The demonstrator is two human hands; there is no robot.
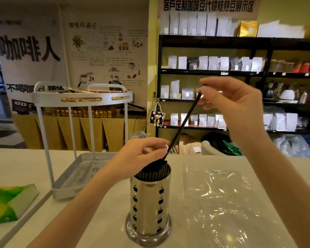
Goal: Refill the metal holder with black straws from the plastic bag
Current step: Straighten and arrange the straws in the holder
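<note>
A shiny metal holder [149, 210] with apple-shaped cutouts stands on the counter in front of me, packed with black straws [153, 171]. My right hand [233, 104] pinches the top end of a single black straw [183, 122], which slants down to the left with its lower end at the holder's mouth. My left hand [143, 153] hovers over the holder's rim, fingertips touching the slanted straw near its lower end. The clear plastic bag [220, 199] lies flat on the counter to the right of the holder and looks empty.
A white two-tier metal rack [82, 99] stands behind the holder at the left, its lower tray on the counter. A green packet [9, 201] lies at the left edge. Dark shelves with white pouches [213, 63] fill the background right.
</note>
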